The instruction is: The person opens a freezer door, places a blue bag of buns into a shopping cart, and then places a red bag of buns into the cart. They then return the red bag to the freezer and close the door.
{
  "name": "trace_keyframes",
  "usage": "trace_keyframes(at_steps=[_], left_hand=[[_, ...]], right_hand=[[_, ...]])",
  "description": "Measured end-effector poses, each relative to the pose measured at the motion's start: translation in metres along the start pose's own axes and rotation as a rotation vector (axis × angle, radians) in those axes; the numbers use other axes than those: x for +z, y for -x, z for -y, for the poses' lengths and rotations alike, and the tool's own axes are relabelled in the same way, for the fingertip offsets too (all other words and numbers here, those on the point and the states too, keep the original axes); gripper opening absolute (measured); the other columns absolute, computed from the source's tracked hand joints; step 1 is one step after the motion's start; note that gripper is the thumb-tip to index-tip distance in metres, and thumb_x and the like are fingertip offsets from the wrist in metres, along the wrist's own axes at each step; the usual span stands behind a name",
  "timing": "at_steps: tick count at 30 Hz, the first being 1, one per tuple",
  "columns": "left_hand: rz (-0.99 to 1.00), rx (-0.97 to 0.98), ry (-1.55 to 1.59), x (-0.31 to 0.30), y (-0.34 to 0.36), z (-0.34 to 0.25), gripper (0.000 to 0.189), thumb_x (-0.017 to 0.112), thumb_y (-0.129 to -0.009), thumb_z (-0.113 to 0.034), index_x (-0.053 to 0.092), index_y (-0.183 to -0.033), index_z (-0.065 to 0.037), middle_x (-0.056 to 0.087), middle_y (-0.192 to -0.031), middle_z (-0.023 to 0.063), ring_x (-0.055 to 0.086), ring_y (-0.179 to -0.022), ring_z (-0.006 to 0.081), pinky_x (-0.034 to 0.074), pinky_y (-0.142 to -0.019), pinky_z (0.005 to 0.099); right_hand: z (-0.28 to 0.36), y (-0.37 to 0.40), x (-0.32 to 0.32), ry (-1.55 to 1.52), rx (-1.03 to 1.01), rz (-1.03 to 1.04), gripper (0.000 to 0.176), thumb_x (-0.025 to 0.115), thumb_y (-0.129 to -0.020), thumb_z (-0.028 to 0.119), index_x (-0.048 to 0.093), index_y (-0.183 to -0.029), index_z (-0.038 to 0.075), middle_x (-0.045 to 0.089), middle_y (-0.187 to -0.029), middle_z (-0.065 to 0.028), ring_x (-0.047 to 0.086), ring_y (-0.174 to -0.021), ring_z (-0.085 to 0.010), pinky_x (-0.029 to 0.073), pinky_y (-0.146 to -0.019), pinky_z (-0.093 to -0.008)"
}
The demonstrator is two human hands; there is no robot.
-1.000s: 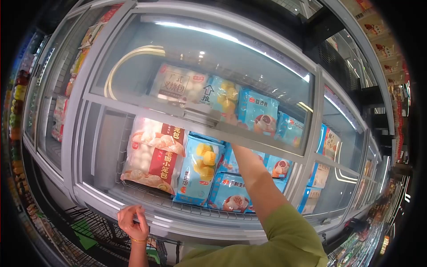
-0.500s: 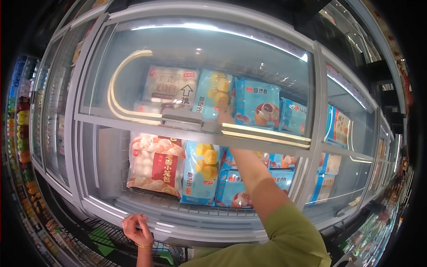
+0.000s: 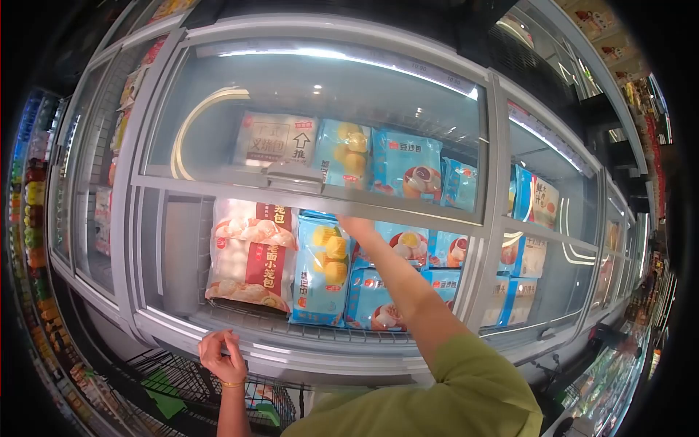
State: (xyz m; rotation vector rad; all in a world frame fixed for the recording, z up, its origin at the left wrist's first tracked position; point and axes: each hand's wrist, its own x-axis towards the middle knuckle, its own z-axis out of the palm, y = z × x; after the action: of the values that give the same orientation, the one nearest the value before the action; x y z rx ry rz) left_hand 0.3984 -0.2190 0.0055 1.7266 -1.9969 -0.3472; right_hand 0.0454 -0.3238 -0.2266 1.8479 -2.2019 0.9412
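Observation:
My right hand (image 3: 355, 226) is inside the freezer at the lower edge of the glass door (image 3: 408, 207). Its fingers are hidden behind the door frame and above the packs, so their grip does not show. Closest to it stands a blue bag with yellow cakes pictured (image 3: 328, 269). Blue bun bags (image 3: 378, 302) lie under my forearm. A white and red bag of small buns (image 3: 251, 255) stands further left. In front of the freezer's front rim (image 3: 291, 357), my left hand (image 3: 222, 357) hangs with fingers loosely curled and apart, holding nothing visible.
Behind the glass are a white bun bag (image 3: 273, 138), a yellow-and-blue bag (image 3: 344, 153) and another blue bag (image 3: 406, 164). A grey door handle (image 3: 295, 177) juts out. A black shopping cart (image 3: 189, 382) stands below at left. More freezer sections continue right.
My right hand has drawn back from behind the glass, down and left toward the door's lower edge. The view has shifted slightly. My left hand stays nearly the same.

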Motion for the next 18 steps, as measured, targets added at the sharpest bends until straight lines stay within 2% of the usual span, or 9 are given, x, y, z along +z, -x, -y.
trace_keyframes(at_steps=[2,4,6,7,9,13,15,16,18], left_hand=[[-0.028,0.010,0.018,-0.003,-0.001,-0.005,0.010,0.057,-0.080,-0.007,0.061,-0.072,-0.004,0.065,-0.072,0.0051,0.058,-0.071,0.0242,0.040,-0.070,0.0331],[-0.062,0.020,0.013,-0.006,-0.004,-0.009,0.008,0.058,-0.079,-0.007,0.063,-0.073,-0.005,0.065,-0.071,0.0041,0.059,-0.069,0.0240,0.041,-0.069,0.0324],[-0.118,0.044,0.008,-0.004,-0.001,-0.002,0.006,0.062,-0.077,-0.009,0.065,-0.073,-0.006,0.064,-0.069,0.0049,0.059,-0.068,0.0242,0.041,-0.067,0.0333],[-0.149,0.063,0.010,-0.001,0.002,0.003,0.005,0.065,-0.075,-0.011,0.066,-0.072,-0.007,0.063,-0.069,0.0060,0.059,-0.068,0.0245,0.042,-0.066,0.0345],[-0.207,0.056,0.009,0.003,0.005,0.009,0.006,0.065,-0.075,-0.013,0.065,-0.072,-0.007,0.063,-0.068,0.0056,0.059,-0.067,0.0250,0.043,-0.065,0.0354],[-0.227,0.061,-0.014,0.002,0.007,0.008,0.009,0.064,-0.077,-0.015,0.066,-0.074,-0.007,0.063,-0.068,0.0063,0.059,-0.068,0.0260,0.044,-0.067,0.0360],[-0.214,0.056,-0.008,0.002,0.010,0.008,0.009,0.063,-0.078,-0.014,0.067,-0.076,-0.006,0.063,-0.068,0.0066,0.059,-0.068,0.0268,0.044,-0.068,0.0361],[-0.225,0.057,0.032,0.004,0.010,0.010,0.012,0.062,-0.080,-0.016,0.067,-0.079,-0.005,0.064,-0.069,0.0069,0.060,-0.068,0.0244,0.045,-0.067,0.0338],[-0.244,0.062,0.071,0.002,0.014,0.010,0.016,0.062,-0.082,-0.018,0.068,-0.082,-0.004,0.065,-0.071,0.0071,0.061,-0.067,0.0220,0.045,-0.066,0.0315]], right_hand=[[0.020,0.012,-0.030,-0.062,0.246,0.628,0.046,0.065,-0.078,0.030,0.057,-0.115,0.004,0.065,-0.091,-0.0198,0.061,-0.093,-0.0363,0.050,-0.079,-0.0414],[0.038,0.027,-0.065,-0.349,0.158,0.801,0.040,0.064,-0.080,0.033,0.059,-0.111,0.007,0.063,-0.104,-0.0168,0.060,-0.093,-0.0358,0.048,-0.080,-0.0434],[0.065,0.025,-0.115,-0.378,-0.012,1.179,0.043,0.061,-0.082,0.038,0.062,-0.110,0.006,0.065,-0.102,-0.0150,0.063,-0.092,-0.0312,0.049,-0.078,-0.0377],[0.075,0.030,-0.136,-0.380,-0.042,1.188,0.043,0.061,-0.082,0.038,0.062,-0.110,0.006,0.065,-0.102,-0.0150,0.063,-0.092,-0.0312,0.049,-0.078,-0.0377],[0.096,0.042,-0.173,-0.454,-0.160,1.404,0.041,0.056,-0.086,0.042,0.061,-0.110,0.009,0.065,-0.094,-0.0163,0.061,-0.090,-0.0343,0.048,-0.076,-0.0412],[0.144,0.062,-0.250,-0.568,-0.121,1.390,0.046,0.051,-0.088,0.046,0.059,-0.114,0.009,0.064,-0.098,-0.0169,0.061,-0.092,-0.0339,0.048,-0.077,-0.0410],[0.157,0.087,-0.274,-0.558,-0.073,1.138,0.050,0.050,-0.088,0.047,0.056,-0.119,0.009,0.062,-0.105,-0.0167,0.061,-0.093,-0.0335,0.048,-0.078,-0.0428],[0.160,0.104,-0.277,-0.480,-0.165,0.961,0.052,0.051,-0.088,0.046,0.052,-0.123,0.007,0.060,-0.109,-0.0167,0.060,-0.093,-0.0345,0.048,-0.078,-0.0431],[0.170,0.123,-0.293,-0.424,-0.139,0.848,0.051,0.052,-0.088,0.045,0.052,-0.123,0.007,0.060,-0.110,-0.0166,0.060,-0.093,-0.0341,0.049,-0.077,-0.0424]])
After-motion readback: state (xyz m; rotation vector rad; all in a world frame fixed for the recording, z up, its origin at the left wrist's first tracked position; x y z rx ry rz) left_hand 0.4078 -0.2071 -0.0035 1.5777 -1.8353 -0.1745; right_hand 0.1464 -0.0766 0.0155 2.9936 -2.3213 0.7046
